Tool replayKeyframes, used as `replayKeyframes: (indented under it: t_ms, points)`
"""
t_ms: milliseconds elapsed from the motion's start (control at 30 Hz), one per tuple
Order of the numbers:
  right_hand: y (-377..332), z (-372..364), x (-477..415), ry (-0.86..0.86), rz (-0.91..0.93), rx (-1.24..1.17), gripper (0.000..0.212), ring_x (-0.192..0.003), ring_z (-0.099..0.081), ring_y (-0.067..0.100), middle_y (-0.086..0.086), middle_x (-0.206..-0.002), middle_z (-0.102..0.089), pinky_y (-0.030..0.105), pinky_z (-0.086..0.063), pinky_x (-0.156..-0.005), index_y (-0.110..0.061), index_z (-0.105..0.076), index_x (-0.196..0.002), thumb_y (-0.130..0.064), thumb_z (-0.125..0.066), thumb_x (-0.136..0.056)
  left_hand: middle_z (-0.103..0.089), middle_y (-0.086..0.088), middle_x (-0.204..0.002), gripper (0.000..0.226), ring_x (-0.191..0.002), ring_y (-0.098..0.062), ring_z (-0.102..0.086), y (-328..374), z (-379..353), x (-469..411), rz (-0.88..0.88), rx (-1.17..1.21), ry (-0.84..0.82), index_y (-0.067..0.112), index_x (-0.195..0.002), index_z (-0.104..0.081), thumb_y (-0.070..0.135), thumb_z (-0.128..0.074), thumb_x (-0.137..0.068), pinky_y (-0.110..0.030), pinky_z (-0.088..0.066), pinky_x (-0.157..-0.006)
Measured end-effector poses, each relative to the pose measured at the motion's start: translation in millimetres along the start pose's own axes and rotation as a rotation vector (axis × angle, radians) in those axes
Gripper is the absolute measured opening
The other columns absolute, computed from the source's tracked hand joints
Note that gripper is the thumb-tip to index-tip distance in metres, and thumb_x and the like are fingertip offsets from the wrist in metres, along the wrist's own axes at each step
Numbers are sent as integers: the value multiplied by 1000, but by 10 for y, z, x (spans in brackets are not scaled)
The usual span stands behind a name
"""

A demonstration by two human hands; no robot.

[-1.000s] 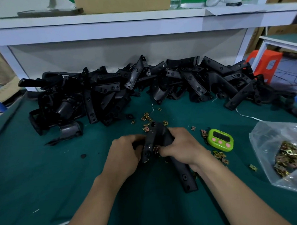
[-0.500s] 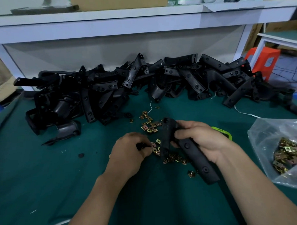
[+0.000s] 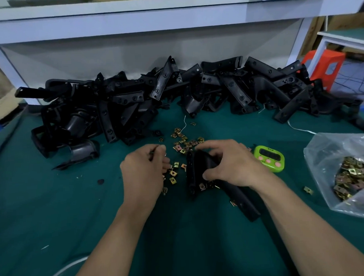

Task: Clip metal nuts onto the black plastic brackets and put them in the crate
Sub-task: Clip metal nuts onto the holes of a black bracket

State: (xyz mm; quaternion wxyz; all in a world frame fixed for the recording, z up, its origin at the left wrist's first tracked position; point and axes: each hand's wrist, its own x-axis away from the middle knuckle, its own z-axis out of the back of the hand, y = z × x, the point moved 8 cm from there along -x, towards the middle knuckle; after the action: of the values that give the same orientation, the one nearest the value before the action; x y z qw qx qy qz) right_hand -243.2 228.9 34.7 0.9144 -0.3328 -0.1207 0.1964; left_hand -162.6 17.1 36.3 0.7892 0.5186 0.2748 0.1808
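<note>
Head view, green worktop (image 3: 55, 204).

Right hand (image 3: 233, 165): fingers curled over the upper end of one black bracket (image 3: 199, 168), thumb on its near side, gripping it. The bracket lies low over the worktop in front of the person; its long arm runs toward the near right, under the wrist. One brass-coloured nut (image 3: 202, 186) sits on the bracket's lower edge, just beside the thumb.

Left hand (image 3: 145, 172): fingers curled down among the loose metal nuts (image 3: 183, 142) scattered left of and beyond the bracket. Fingertips are hidden; cannot tell whether they pinch a nut.

Pile of brackets (image 3: 175, 96): heaped along the back edge of the worktop, against the white shelf frame.

Green timer (image 3: 269, 158): flat on the worktop, just right of the right hand. Clear plastic bag (image 3: 326, 153) further right, holding more nuts. A single nut (image 3: 308, 189) lies between the right forearm and the bag.
</note>
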Motion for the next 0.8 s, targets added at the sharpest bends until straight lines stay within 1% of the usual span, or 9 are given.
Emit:
replayKeyframes:
  t_ms: [100, 200, 267, 367, 533, 600, 667, 733, 800]
  points:
    - [-142, 58, 74, 86, 49, 298, 71, -104, -52, 15, -17, -111, -58, 34, -46, -81, -52, -53, -130, -45, -82, -65, -75, 10, -68, 18, -62, -7, -73, -35, -14, -18, 58, 69, -16, 33, -84, -72, 25, -65, -98, -25, -61, -63]
    - [-307, 32, 154, 203, 94, 508, 41, -93, -62, 24, -11, -94, -53, 35, -41, -68, -37, -55, -114, -31, -70, -76, -76, 12, -70, 12, -64, -5, -74, -61, -9, -16, 81, 76, -22, 32, -87, -74, 21, -73, -91, -21, -60, -62]
    - [-374, -65, 187, 247, 98, 580, 36, -87, -65, 27, -9, -89, -45, 35, -36, -63, -28, -50, -107, -18, -67, -78, -75, 17, -72, 15, -66, -1, -73, -71, 8, -11, 82, 49, -9, 34, -84, -75, 19, -80, -84, -13, -55, -59]
    - [-387, -152, 184, 273, 105, 549, 41, -83, -65, 28, -8, -89, -45, 35, -37, -62, -25, -50, -108, -8, -68, -75, -76, 17, -73, 19, -67, -3, -73, -88, -23, -14, 91, 90, -43, 35, -81, -76, 16, -79, -84, -12, -55, -61]
    - [-381, -41, 186, 327, 214, 313, 27, -82, -60, 25, -8, -95, -56, 38, -44, -68, -33, -54, -108, -21, -58, -84, -78, 8, -80, 38, -74, -14, -76, -53, -187, -6, 56, 165, -188, 40, -89, -77, 4, -66, -95, -31, -63, -78]
    - [-388, -14, 201, 355, 240, 240, 29, -81, -59, 24, -9, -95, -56, 39, -48, -70, -35, -55, -111, -25, -54, -84, -78, 11, -79, 43, -71, -16, -75, -32, -204, 5, 21, 136, -196, 49, -83, -77, 9, -69, -94, -25, -62, -75]
    - [-386, 0, 201, 385, 243, 219, 31, -79, -59, 24, -10, -93, -55, 38, -49, -69, -34, -55, -112, -26, -52, -82, -77, 16, -76, 39, -69, -14, -72, -1, -177, 19, -4, 97, -181, 55, -80, -76, 18, -75, -90, -17, -56, -63]
    - [-378, -2, 192, 400, 241, 200, 33, -79, -60, 24, -9, -92, -56, 38, -49, -69, -33, -55, -112, -29, -48, -81, -76, 18, -75, 31, -69, -3, -72, 27, -163, 30, -4, 106, -185, 55, -79, -76, 24, -80, -85, -11, -52, -60]
    - [-379, -15, 184, 398, 246, 190, 39, -83, -62, 25, -8, -95, -59, 38, -49, -71, -35, -55, -118, -29, -46, -80, -77, 15, -76, 24, -70, -1, -73, 37, -181, 37, 14, 167, -204, 50, -82, -79, 26, -81, -85, -11, -52, -61]
